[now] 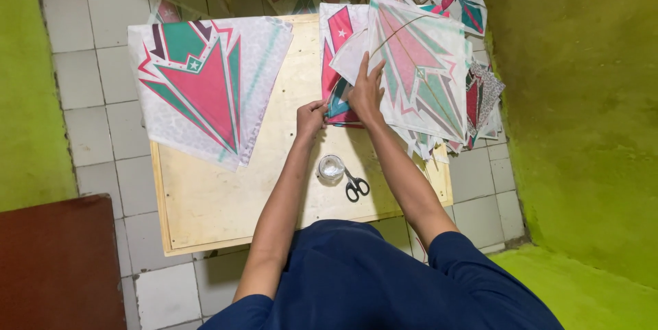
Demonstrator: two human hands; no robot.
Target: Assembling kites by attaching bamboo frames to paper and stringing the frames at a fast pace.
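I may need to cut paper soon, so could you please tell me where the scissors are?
In the head view, the scissors lie on the wooden table near its front edge, just right of the small clear round container, between the person's forearms.

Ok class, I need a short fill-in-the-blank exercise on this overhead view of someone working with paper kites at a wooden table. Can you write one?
1. The scissors with black handles lie beside a small round ____ container.
2. The left hand and right hand both rest on a pile of paper ____.
3. The wooden table stands on a floor of pale ____.
4. The person's short sleeves are dark ____.

Missing words: clear; kites; tiles; blue
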